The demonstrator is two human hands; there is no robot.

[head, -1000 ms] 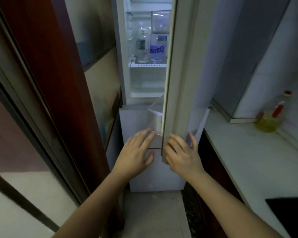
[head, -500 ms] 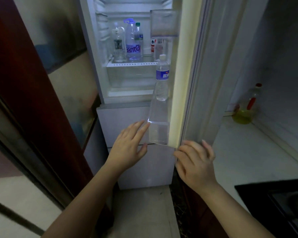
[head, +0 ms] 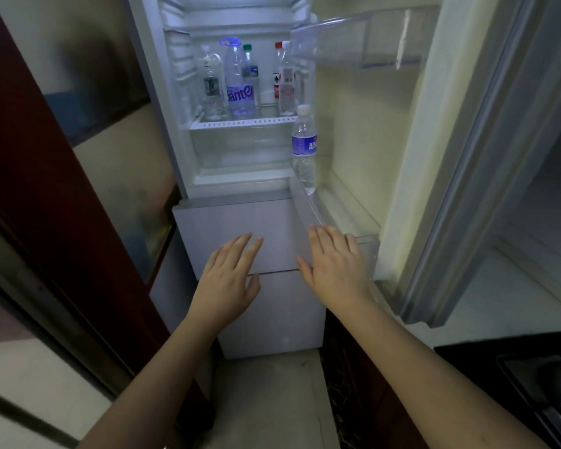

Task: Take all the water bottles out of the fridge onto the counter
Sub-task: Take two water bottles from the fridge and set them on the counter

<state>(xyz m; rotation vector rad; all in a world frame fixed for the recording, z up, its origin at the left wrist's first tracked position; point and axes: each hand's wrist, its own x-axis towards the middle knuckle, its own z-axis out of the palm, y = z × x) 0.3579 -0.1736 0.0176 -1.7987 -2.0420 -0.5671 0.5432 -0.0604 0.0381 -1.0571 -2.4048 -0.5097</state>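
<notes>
The water bottles (head: 237, 82) are clear, glossy plastic with printed labels — so is the door bottle (head: 303, 147). The door shelf (head: 363, 37) is transparent plastic. The fridge drawers (head: 240, 222) look smooth, matt white — the doorframe (head: 46, 150) glossy dark red.

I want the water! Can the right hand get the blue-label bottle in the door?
Probably yes. The fridge door stands open, and the clear plastic blue-label bottle stands unblocked above the open, empty right hand.

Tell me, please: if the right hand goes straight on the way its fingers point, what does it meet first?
Probably the lower door bin under the right hand's fingertips, then the blue-label bottle; depth is unclear.
</notes>
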